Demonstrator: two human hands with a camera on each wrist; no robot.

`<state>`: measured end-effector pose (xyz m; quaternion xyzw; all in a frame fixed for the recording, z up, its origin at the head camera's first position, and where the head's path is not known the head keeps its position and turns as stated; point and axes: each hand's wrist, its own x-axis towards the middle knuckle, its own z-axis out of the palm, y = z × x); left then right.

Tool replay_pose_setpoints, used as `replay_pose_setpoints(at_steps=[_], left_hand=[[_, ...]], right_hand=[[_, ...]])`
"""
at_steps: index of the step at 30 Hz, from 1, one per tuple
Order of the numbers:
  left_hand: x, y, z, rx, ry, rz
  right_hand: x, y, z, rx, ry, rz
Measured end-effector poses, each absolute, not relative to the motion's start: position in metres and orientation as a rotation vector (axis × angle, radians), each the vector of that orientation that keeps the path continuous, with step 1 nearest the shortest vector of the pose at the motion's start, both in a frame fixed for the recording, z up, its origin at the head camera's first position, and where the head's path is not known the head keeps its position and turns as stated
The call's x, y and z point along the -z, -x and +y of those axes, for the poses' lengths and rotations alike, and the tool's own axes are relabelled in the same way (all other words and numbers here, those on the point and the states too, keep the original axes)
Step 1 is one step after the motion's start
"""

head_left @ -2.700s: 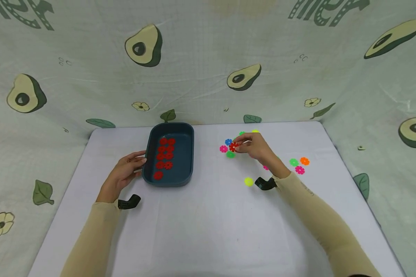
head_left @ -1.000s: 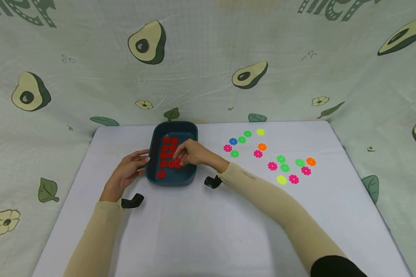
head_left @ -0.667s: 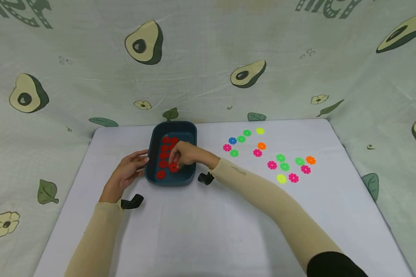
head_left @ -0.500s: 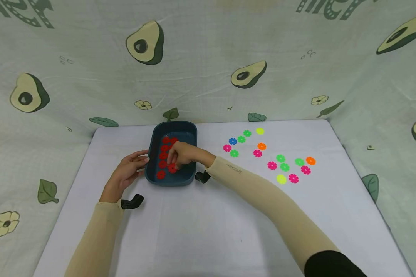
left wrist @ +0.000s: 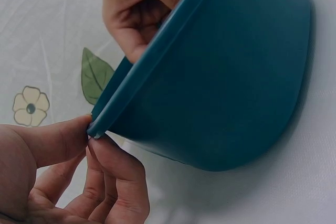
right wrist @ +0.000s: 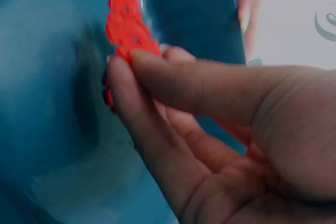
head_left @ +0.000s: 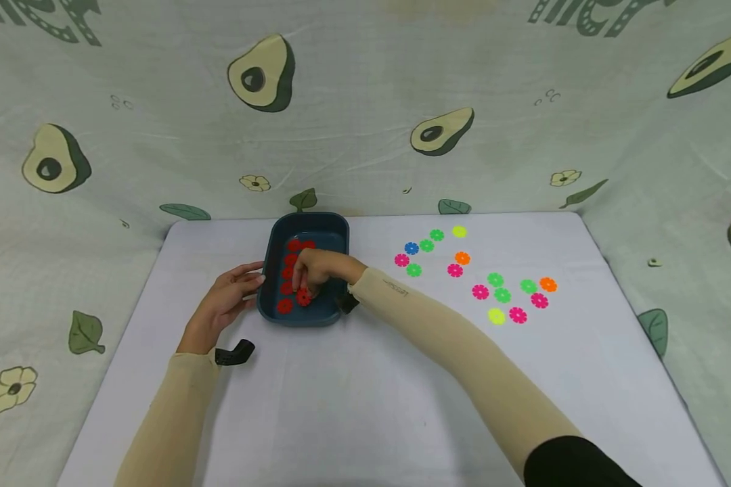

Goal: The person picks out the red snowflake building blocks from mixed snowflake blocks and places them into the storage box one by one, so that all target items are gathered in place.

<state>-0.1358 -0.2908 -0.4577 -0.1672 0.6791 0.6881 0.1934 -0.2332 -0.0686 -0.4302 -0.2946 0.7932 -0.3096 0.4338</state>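
Note:
A deep teal plastic dish [head_left: 327,314] stands at the table's back left, with several red flower-shaped discs [head_left: 285,306] lying in it. Thumb and index finger of my left hand [head_left: 228,297] pinch the dish's rim, as the left wrist view shows of the dish [left wrist: 226,77]. Inside the dish is my right hand [head_left: 325,267], fingers pointing down. Its thumb and index finger pinch a red disc [head_left: 303,296] low over the others. In the right wrist view the fingertips partly cover the red discs [right wrist: 124,3].
Several notched discs lie scattered on the white table [head_left: 353,406] to the right: green [head_left: 495,279], pink [head_left: 518,315], orange [head_left: 548,285], yellow [head_left: 496,316] and a blue disc [head_left: 411,248]. An avocado-print cloth [head_left: 353,135] hangs behind the table.
From the scattered discs at the right, my right hand has carried a red disc left into the dish, then shifted slightly further left there. My left hand stays at the rim.

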Motion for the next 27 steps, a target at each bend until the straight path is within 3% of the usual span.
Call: replay_pose_setpoints(at_steps=[27], left_hand=[[0.4601,0.1421,-0.2847,-1.93,0.46,1.907]], right_hand=[[0.4389,0.2381,-0.0713,0.707,0.753,1.939]])
